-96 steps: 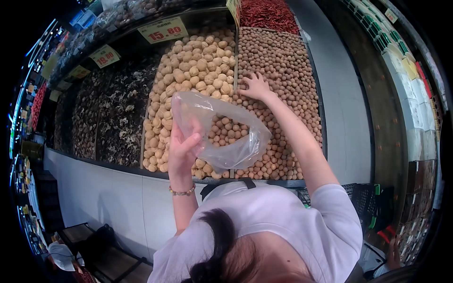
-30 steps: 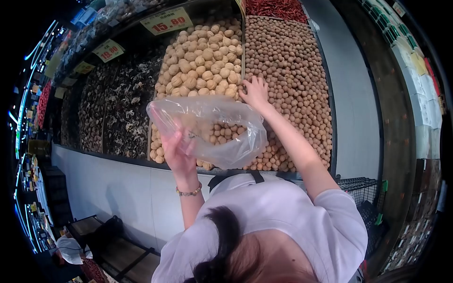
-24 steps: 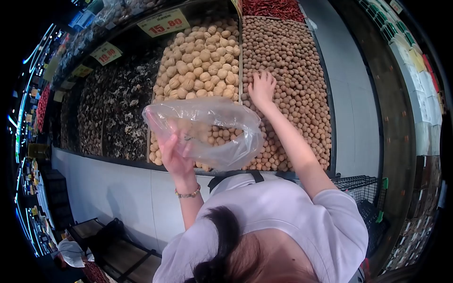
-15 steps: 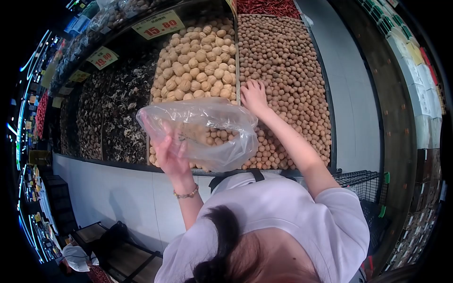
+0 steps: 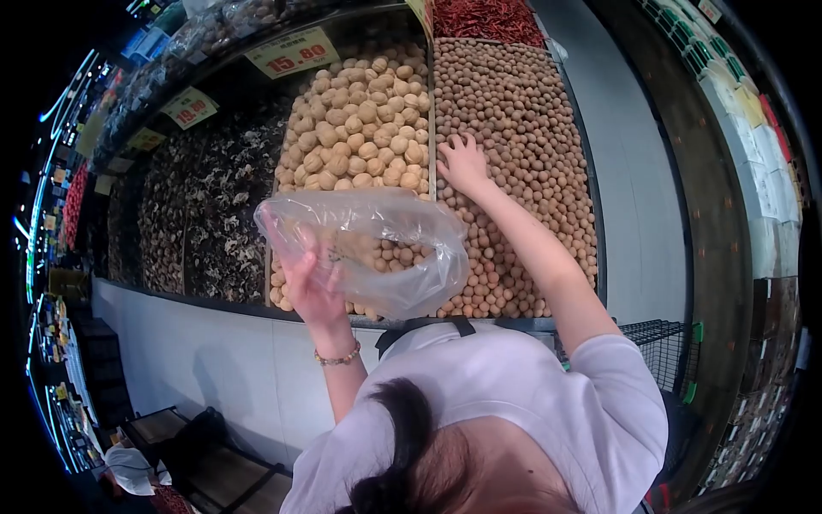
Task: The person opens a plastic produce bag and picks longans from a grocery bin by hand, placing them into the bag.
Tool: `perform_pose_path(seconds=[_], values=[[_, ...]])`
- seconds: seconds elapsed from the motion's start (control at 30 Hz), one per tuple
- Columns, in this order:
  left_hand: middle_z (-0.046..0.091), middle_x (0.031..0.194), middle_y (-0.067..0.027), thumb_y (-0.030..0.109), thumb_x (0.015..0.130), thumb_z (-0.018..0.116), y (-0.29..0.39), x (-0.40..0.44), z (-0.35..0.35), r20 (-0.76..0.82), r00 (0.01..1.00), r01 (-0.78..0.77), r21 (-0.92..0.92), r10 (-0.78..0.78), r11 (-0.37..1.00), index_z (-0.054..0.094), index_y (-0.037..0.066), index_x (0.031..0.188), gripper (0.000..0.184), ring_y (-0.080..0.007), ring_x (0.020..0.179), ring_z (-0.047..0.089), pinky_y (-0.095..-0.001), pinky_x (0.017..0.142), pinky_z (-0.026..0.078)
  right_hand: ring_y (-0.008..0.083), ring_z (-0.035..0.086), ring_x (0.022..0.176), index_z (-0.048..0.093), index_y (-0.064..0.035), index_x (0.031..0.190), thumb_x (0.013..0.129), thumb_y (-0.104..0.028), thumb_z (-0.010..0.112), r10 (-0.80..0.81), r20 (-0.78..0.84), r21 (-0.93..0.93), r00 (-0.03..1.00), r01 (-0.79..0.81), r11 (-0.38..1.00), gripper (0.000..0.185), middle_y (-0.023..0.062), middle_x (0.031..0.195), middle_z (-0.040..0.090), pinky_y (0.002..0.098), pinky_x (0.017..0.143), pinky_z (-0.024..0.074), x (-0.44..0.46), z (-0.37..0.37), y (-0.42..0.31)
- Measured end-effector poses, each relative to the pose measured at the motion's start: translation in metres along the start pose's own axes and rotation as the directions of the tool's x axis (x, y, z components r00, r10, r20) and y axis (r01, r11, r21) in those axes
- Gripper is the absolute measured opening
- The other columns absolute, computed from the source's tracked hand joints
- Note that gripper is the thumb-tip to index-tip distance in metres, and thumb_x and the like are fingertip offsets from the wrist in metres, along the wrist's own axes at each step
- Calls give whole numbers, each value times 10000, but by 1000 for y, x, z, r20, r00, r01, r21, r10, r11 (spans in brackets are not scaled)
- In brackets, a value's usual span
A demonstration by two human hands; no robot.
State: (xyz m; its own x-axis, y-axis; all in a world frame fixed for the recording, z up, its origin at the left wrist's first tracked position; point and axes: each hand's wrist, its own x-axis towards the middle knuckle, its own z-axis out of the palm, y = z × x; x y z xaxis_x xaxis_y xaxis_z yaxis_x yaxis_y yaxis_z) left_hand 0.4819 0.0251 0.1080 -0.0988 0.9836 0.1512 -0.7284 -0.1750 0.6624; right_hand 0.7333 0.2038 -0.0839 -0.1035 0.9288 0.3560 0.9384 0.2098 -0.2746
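In the head view my left hand grips a clear plastic bag by its left side, partly seen through the film. The bag's mouth gapes wide, and I see nothing inside it. My right hand rests palm down on a bin of small round brown dried longans, close to the divider. Its fingers are spread and touch the longans, with nothing visibly held. Left of the divider lie pale walnuts, their near part behind the bag.
Dried red chilies fill the bin beyond the longans. Dark dried goods lie on the left, below price signs. A black wire basket stands at the right. Behind at lower left is a person in white.
My right hand's fingers have spread apart over the longans, and the hand has shifted slightly. The bag stays in my left hand, and the view has tilted a little.
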Motion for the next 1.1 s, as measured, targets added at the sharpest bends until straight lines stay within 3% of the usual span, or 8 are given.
perform_pose_path(seconds=[0.17, 0.33, 0.43, 0.77, 0.87, 0.97, 1.03, 1.1], values=[[472, 1017, -33, -23, 796, 491, -2, -1, -5, 8, 1000, 2, 4, -2, 1000, 135, 226, 1477, 807, -38, 702, 440, -135, 419, 349, 311, 504, 981, 599, -182, 1066, 743, -309, 666, 15, -26, -108, 1000, -18, 994, 354, 84, 1061, 531, 399, 707, 517, -6, -13, 6], [478, 1016, -34, -8, 811, 500, -3, -4, 26, -159, 984, 90, 93, -74, 992, 117, 226, 1481, 806, -43, 718, 451, -131, 442, 355, 276, 542, 941, 551, -151, 1088, 765, -240, 649, -139, -31, -88, 990, 136, 987, 349, 71, 1012, 537, 379, 660, 528, -10, -7, 19], [466, 980, -19, -1, 802, 529, -7, -1, 20, 70, 990, 114, 121, -123, 986, 98, 238, 1483, 841, -40, 719, 439, -135, 440, 357, 276, 549, 953, 522, -143, 1114, 776, -185, 629, -163, 23, -45, 986, 164, 985, 357, 70, 1001, 544, 383, 672, 525, -10, -6, 23], [456, 901, -10, -29, 820, 528, -22, 5, 35, 180, 950, 222, 185, -256, 957, 74, 230, 1485, 846, -46, 604, 391, -157, 438, 337, 317, 585, 892, 522, -87, 1112, 819, -87, 575, 20, -45, 289, 999, -6, 957, 298, 129, 980, 601, 404, 729, 492, -16, -32, 33], [462, 896, -18, -37, 839, 519, -26, 10, 31, 204, 947, 214, 179, -249, 960, 57, 219, 1486, 835, -49, 603, 408, -174, 452, 349, 323, 598, 828, 535, -55, 1105, 852, -89, 574, 222, -158, 527, 962, -108, 843, 259, 156, 920, 622, 396, 691, 481, -9, -58, 24], [466, 909, -22, -31, 843, 517, -31, 14, 32, 192, 950, 210, 193, -246, 959, 58, 213, 1486, 827, -51, 613, 419, -171, 456, 352, 148, 534, 548, 542, -29, 1091, 894, -98, 572, 381, -135, 709, 915, -179, 682, 211, 100, 714, 601, 302, 525, 437, 1, -151, -23], [473, 922, -27, -28, 844, 516, -35, 16, 35, 172, 955, 207, 205, -243, 957, 64, 210, 1485, 820, -53, 624, 431, -169, 459, 355, 22, 454, 534, 553, -68, 1086, 895, -107, 578, 352, -117, 951, 929, 2, 309, 197, -31, 678, 528, 185, 433, 345, 0, -201, -54], [485, 941, -29, -26, 844, 515, -38, 18, 42, 120, 967, 199, 195, -225, 960, 93, 185, 1479, 791, -54, 647, 455, -169, 455, 360, 8, 444, 542, 553, -90, 1091, 896, -105, 575, 284, -81, 961, 956, 0, 276, 197, -43, 722, 524, 161, 426, 324, -17, -250, -95]])
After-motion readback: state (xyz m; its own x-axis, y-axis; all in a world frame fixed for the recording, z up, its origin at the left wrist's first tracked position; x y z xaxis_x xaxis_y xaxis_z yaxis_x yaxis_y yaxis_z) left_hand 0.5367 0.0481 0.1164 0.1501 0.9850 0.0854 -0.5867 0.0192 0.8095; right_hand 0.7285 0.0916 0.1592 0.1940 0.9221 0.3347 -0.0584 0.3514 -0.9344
